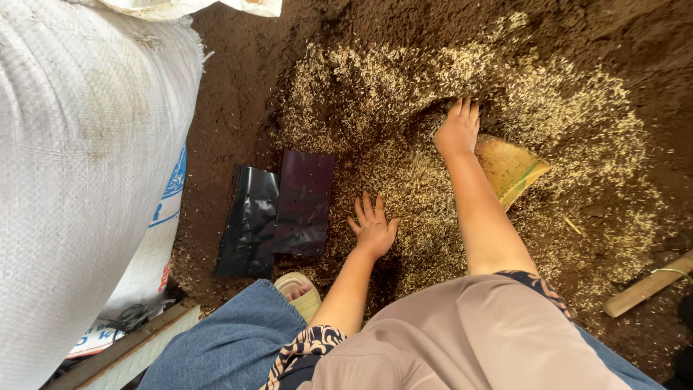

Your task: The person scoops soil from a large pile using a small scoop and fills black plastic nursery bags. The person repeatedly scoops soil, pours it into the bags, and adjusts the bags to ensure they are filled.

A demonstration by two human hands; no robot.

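**Two bare hands working a heap of rice husk and soil**

Seen from above, a person crouches over dark soil [238, 94] strewn with pale rice husk [404, 79]. The right hand [458, 128] reaches forward, palm down, fingers held loosely together and pressed into the husk; it grasps nothing. Just beside its wrist, toward the person, lies a yellowish woven scoop [511, 167], partly hidden under the forearm. The left hand [373, 225] rests flat on the husk nearer the body, fingers spread wide, also holding nothing. Just to the left of that hand, two black plastic seedling bags [281, 213] lie flat and overlapping on the soil. Farther left, a large white woven sack [79, 166] stands. Below the left arm, a foot in a pale sandal [297, 289] shows beside a denim-covered knee. Off to the right, well apart from both hands, lies a wooden stick [646, 285].
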